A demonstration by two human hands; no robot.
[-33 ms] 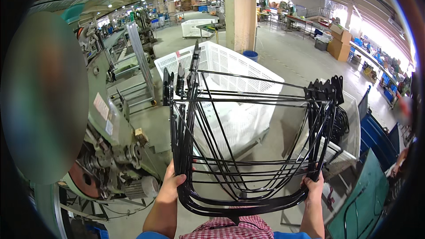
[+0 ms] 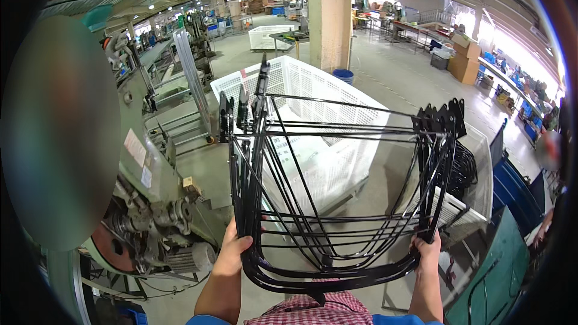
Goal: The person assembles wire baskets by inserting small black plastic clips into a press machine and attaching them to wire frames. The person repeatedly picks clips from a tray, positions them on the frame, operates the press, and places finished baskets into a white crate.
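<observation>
Now both forearms raised, left hand [image 2: 232, 253] and right hand [image 2: 428, 245] fingers clasped round black wire frames [image 2: 337, 180].

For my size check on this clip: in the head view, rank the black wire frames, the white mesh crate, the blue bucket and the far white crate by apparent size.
1. black wire frames, though nearness inflates them
2. white mesh crate
3. far white crate
4. blue bucket

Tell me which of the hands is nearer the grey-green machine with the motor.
Left. The left hand grips the black metal wire frames right beside the grey-green machine; the right hand holds their far side, away from it.
</observation>
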